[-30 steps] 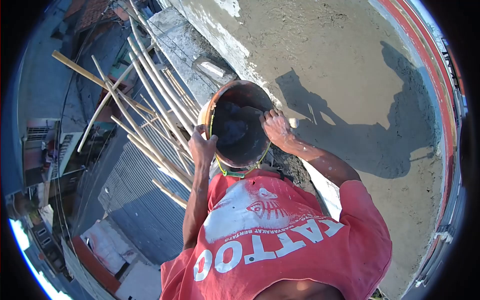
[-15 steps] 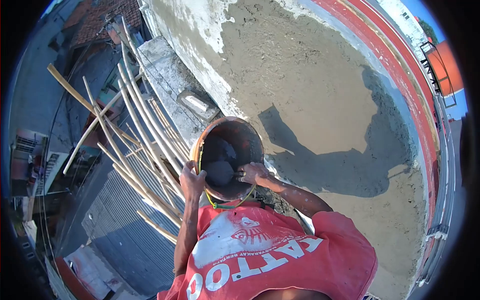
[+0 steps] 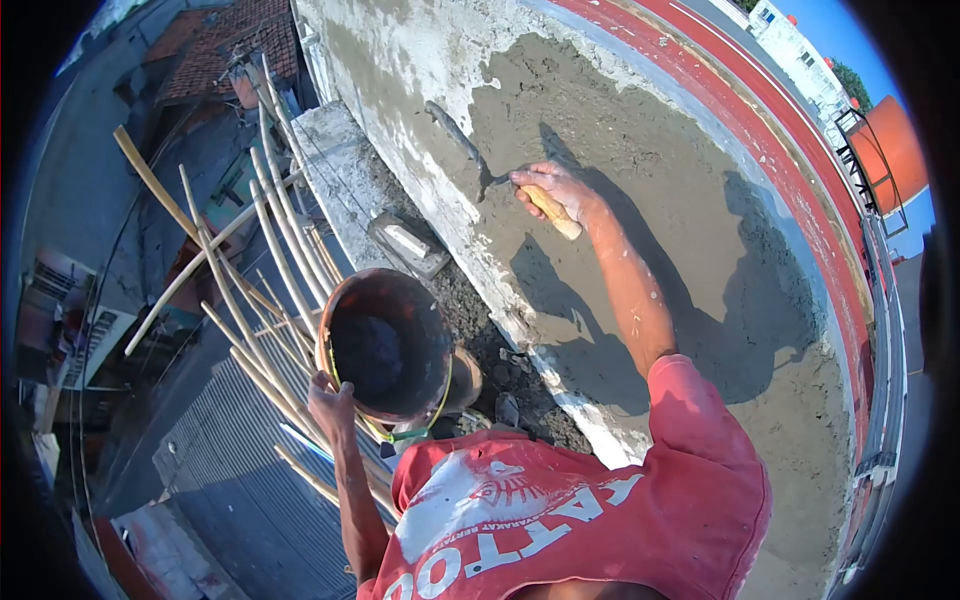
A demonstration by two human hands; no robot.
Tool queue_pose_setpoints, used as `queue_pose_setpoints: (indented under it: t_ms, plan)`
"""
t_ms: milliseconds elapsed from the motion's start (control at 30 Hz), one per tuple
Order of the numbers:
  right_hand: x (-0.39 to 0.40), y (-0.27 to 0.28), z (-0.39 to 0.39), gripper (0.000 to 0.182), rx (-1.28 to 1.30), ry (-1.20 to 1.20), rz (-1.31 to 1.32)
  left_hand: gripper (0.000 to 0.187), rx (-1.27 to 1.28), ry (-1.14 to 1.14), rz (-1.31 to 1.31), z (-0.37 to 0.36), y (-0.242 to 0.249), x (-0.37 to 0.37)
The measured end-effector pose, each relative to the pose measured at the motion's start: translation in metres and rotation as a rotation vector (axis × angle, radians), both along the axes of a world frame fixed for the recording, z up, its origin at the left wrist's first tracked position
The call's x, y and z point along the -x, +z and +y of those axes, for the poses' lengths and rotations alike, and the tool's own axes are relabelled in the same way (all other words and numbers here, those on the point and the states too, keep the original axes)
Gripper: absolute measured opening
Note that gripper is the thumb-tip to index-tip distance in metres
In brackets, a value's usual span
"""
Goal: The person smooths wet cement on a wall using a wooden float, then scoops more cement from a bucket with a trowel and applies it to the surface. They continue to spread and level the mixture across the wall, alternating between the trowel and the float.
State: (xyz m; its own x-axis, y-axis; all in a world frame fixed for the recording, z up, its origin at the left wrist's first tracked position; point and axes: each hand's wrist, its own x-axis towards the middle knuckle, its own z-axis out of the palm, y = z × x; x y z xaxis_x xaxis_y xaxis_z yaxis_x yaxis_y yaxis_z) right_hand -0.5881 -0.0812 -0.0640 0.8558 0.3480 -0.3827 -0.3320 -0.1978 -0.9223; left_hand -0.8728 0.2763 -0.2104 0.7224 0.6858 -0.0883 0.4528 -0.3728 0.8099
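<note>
My right hand (image 3: 550, 192) is closed around the wooden handle (image 3: 553, 214) of a trowel (image 3: 458, 138), its blade at the wall (image 3: 640, 140), beyond the bucket (image 3: 390, 345) and to its right; my left hand (image 3: 332, 405) grips the bucket's left rim, the mouth facing me and dark grey inside; a green-yellow cord (image 3: 436, 412) hangs at the bucket's near side; a pale block (image 3: 408, 244) sits just beyond the bucket; bamboo poles (image 3: 285, 235) fan out left of it; wet grey plaster (image 3: 640, 150) covers much of the wall, with bare whitish patches nearer the bucket; an orange tank (image 3: 890, 155) stands well apart, far right of the bucket.
</note>
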Motion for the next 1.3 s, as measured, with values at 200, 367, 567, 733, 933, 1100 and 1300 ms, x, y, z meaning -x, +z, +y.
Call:
queue_pose_setpoints:
  t_ms: [200, 367, 567, 733, 933, 1100, 1300]
  plan:
    - [0.027, 0.105, -0.078, 0.036, 0.443, -0.487, -0.623, 0.038, -0.002, -0.001, 0.096, 0.018, 0.015, 0.013]
    - [0.112, 0.082, -0.046, 0.033, 0.796, -0.419, -0.475, 0.04, -0.018, -0.019, 0.077, 0.014, -0.013, 0.011]
    - [0.185, -0.086, 0.038, 0.028, 1.037, 0.502, -0.67, 0.038, 0.048, -0.114, 0.082, -0.026, -0.008, 0.003]
    - [0.204, -0.2, 0.077, 0.023, 1.262, 0.44, -1.2, 0.034, 0.113, -0.247, 0.07, -0.053, 0.001, -0.001]
    - [0.229, -0.19, 0.026, 0.029, 1.181, 0.767, -1.216, 0.035, 0.226, -0.251, -0.013, -0.073, 0.013, -0.005]
    - [0.223, -0.164, 0.038, 0.018, 1.344, 0.66, -0.991, 0.042, 0.04, -0.328, 0.14, -0.106, 0.048, -0.008]
    - [0.24, -0.209, 0.04, 0.021, 0.817, 0.624, -0.571, 0.048, -0.004, -0.361, 0.113, -0.104, 0.038, -0.006]
